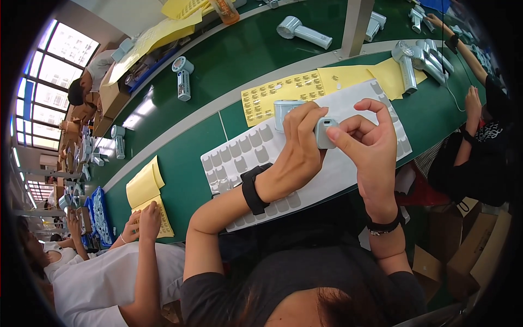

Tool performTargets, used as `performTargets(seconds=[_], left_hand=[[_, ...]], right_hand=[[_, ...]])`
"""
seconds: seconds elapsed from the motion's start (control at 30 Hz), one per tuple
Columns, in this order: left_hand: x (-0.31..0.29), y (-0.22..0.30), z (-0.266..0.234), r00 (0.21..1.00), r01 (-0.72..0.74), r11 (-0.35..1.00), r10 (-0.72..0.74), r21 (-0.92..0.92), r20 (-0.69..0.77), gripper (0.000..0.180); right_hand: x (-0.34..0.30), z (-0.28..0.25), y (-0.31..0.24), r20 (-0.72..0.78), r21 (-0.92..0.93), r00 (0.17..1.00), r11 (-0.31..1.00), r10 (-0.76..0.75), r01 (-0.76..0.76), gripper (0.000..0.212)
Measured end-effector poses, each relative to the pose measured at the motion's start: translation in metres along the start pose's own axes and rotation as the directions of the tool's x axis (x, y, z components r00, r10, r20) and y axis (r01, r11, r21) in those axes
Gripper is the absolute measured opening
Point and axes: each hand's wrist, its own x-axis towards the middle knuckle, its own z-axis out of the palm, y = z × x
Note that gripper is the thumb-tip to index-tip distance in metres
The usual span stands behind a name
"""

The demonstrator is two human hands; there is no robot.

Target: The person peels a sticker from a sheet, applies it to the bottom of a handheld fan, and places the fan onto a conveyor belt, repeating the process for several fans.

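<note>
My left hand (pixel 299 136) is closed around a pale blue handheld fan (pixel 325 133). The fan's handle end, with a small dark slot, faces up toward me, and part of its round head shows beyond my fingers. My right hand (pixel 368 139) lays its thumb against that handle end. Its index finger is raised and bent, while the other fingers curl near the handle. Whether a small piece sits under the thumb is hidden. Both hands are above a white sheet of grey stickers (pixel 340 166), some of its places bare.
Yellow sticker sheets (pixel 283 95) lie behind the white one on the green table (pixel 207 131). More fans (pixel 406 65) are grouped at the far right, and one fan (pixel 302 32) rests beyond the metal post (pixel 357 27). Co-workers sit on both sides. Cardboard boxes (pixel 468 245) stand at lower right.
</note>
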Motion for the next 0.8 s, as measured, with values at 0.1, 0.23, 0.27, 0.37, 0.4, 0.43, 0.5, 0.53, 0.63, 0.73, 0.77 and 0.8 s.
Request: performTargets(seconds=[0.1,0.23,0.27,0.37,0.4,0.43,0.5,0.53,0.63,0.73,0.77,0.8], left_hand=[[-0.001,-0.001,0.0,1.0,0.0,1.0,0.0,0.0,-0.005,0.073],[-0.001,-0.001,0.0,1.0,-0.006,1.0,0.006,0.007,-0.01,0.073],[-0.001,-0.001,0.0,1.0,-0.008,1.0,0.008,0.01,-0.012,0.072],[-0.001,-0.001,0.0,1.0,-0.009,1.0,0.009,0.016,-0.002,0.07],[-0.001,-0.001,-0.001,1.0,-0.009,1.0,0.009,0.016,0.002,0.069],[-0.001,-0.002,-0.002,1.0,-0.008,1.0,0.008,0.01,0.005,0.069],[0.003,-0.01,-0.008,0.998,-0.066,0.998,0.066,-0.011,-0.001,0.067],[0.005,-0.013,-0.01,0.995,-0.095,0.995,0.095,-0.03,-0.004,0.065],[0.014,-0.014,-0.014,0.995,-0.084,0.993,0.088,-0.082,0.046,0.063],[0.024,-0.016,-0.013,0.997,-0.011,0.988,0.022,-0.153,0.071,0.063],[0.027,-0.018,-0.012,0.997,0.058,0.98,-0.045,-0.189,0.07,0.064],[0.03,-0.021,-0.011,0.991,0.126,0.966,-0.113,-0.226,0.073,0.065]], right_hand=[[0.0,0.001,0.001,-0.006,-0.025,1.0,1.0,-0.018,0.018,0.051],[-0.001,0.004,0.003,-0.011,-0.057,0.997,0.996,-0.072,0.072,0.051],[-0.001,0.005,0.004,-0.012,-0.085,0.996,0.993,-0.088,0.086,0.051],[-0.001,0.004,0.004,-0.019,-0.142,0.993,0.984,-0.115,0.112,0.051],[-0.001,0.003,0.004,-0.012,-0.211,0.989,0.967,-0.146,0.14,0.052],[0.0,0.002,0.003,-0.002,-0.28,0.984,0.945,-0.176,0.168,0.054],[0.002,-0.001,0.003,0.002,-0.35,0.979,0.917,-0.203,0.191,0.055],[0.005,-0.004,0.006,0.002,-0.456,0.98,0.872,-0.198,0.177,0.057],[0.009,-0.013,0.015,-0.01,-0.654,0.982,0.744,-0.187,0.135,0.061],[0.005,-0.009,0.026,0.126,-0.593,0.939,0.735,-0.32,0.33,0.068],[0.003,-0.013,0.027,0.114,-0.6,0.94,0.732,-0.323,0.324,0.068],[0.0,-0.016,0.026,0.14,-0.586,0.95,0.749,-0.28,0.308,0.066]])
